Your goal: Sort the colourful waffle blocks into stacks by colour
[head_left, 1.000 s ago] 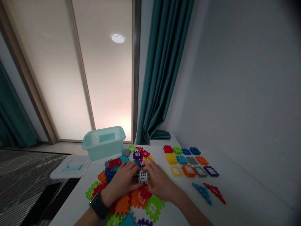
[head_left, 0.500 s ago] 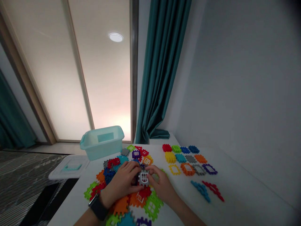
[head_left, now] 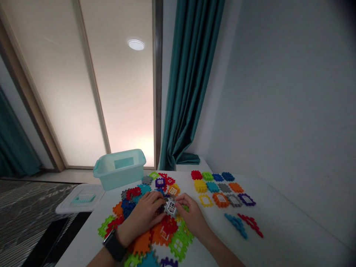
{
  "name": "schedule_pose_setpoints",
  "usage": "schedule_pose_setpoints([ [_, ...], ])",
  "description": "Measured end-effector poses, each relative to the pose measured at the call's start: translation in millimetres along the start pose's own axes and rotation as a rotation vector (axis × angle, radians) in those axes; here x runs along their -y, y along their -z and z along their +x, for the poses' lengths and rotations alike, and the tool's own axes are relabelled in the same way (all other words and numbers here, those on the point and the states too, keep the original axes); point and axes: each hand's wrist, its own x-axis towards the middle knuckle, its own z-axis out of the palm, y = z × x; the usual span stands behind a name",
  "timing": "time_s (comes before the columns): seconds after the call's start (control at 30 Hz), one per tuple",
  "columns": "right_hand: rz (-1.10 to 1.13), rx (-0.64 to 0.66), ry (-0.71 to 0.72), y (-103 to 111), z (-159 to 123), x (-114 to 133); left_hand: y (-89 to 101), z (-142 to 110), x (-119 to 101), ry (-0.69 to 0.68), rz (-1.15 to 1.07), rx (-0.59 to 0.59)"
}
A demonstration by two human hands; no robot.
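Note:
A grey notched building tile [head_left: 170,207] with a white window insert is held between my two hands, above a heap of colourful interlocking tiles. My left hand [head_left: 146,210], with a dark watch on its wrist, curls its fingers and thumb around the tile's left side. What else lies within that grip is shadowed and partly hidden. On the opposite side, my right hand [head_left: 192,216] pinches the tile's edge between thumb and fingertips. Right below are a red tile [head_left: 169,224], an orange tile [head_left: 161,237] and a green window tile [head_left: 179,243].
Sorted tiles stand in rows by colour to the right, including a yellow stack [head_left: 200,186] and an orange stack [head_left: 220,200]. Blue strips [head_left: 236,225] and red strips [head_left: 250,224] lie nearer. A teal bin [head_left: 121,178] and its clear lid [head_left: 79,204] are at the left.
The grey tile has tilted and turned between my hands, rising slightly. My right fingers have shifted to its upper right edge. The left hand stays nearly in place.

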Motion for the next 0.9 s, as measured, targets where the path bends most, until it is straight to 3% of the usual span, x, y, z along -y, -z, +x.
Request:
schedule_pose_setpoints([
  [0.17,-0.089,0.048,0.07,2.1,-2.1,2.7,-6.0,-1.0,12.1,-0.023,0.033,-0.034],
  [0.4,-0.481,0.299,0.394,16.8,-8.4,14.1,-1.1,-2.6,21.8,-0.049,0.072,-0.02],
  [0.63,-0.592,0.365,0.387,17.0,-8.7,10.0,-0.3,-2.4,19.0,-0.058,0.07,0.039],
  [0.9,-0.623,0.323,0.429,16.8,-8.0,10.7,-0.6,-2.0,19.1,-0.025,0.076,0.067],
])
